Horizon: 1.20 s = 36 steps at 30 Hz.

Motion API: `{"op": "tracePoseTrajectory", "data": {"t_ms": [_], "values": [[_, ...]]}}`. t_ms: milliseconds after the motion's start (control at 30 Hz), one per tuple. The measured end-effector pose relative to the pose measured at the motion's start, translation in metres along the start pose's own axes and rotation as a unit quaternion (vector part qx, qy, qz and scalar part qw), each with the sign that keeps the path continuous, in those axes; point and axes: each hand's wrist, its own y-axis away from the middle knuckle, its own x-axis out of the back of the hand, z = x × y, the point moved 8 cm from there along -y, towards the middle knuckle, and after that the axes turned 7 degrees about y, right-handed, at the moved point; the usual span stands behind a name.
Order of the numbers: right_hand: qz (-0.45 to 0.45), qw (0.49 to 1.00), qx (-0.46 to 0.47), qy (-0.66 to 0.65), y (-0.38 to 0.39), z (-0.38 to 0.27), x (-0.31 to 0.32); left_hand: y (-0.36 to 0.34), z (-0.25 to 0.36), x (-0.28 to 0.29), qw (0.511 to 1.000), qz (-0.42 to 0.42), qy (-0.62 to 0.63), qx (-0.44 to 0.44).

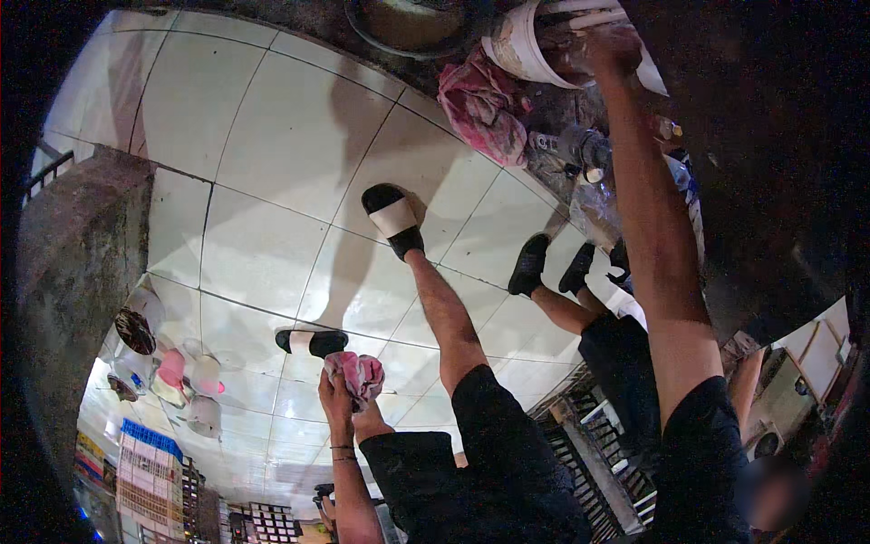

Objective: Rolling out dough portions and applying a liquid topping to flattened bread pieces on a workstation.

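Observation:
A crumpled pink-and-white cloth (362, 379) is gripped in my left hand (336, 399), which hangs over the tiled floor near my sandal. My right arm stretches up to the far right, where my right hand (614, 50) is at the mouth of a tilted white bucket (521, 47). Pale, stick-like pieces show at the bucket's mouth. The fingers of that hand are dark and hidden, so what they hold cannot be made out. A second pink patterned cloth (485, 109) lies bunched up beside the bucket.
A dark round basin (403, 25) stands left of the bucket. Jars and plastic bags (594, 195) clutter the dark ledge. Another person's black sandals (529, 265) are to my right. Buckets and a pink pitcher (170, 368) stand at left, near a concrete ledge (95, 218) and stacked crates (149, 467).

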Motion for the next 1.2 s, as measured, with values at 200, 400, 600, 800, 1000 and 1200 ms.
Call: {"op": "tracePoseTrajectory", "data": {"t_ms": [200, 400, 600, 800, 1000, 1200], "values": [[-0.004, 0.99, 0.112, 0.088, 0.06, -0.032, -0.026, -0.008, -0.003, -0.019, 1.0, -0.003, 0.013, -0.02], [-0.279, 0.949, 0.094, 0.116, 0.111, -0.059, -0.108, 0.008, 0.002, -0.005, 0.996, 0.02, -0.068, -0.06], [-0.292, 0.928, 0.026, 0.23, 0.082, -0.045, -0.104, 0.003, -0.009, -0.026, 0.998, 0.02, 0.001, -0.056], [0.022, 0.885, 0.223, 0.409, 0.091, -0.124, -0.054, -0.004, -0.029, -0.066, 0.978, -0.001, 0.206, 0.018], [-0.384, 0.887, 0.01, 0.256, 0.353, -0.157, -0.192, -0.006, 0.029, -0.139, 0.856, -0.075, 0.51, 0.023], [-0.41, 0.903, 0.08, 0.098, 0.538, -0.24, -0.257, 0.029, 0.094, -0.157, 0.76, -0.092, 0.639, -0.072]]}}
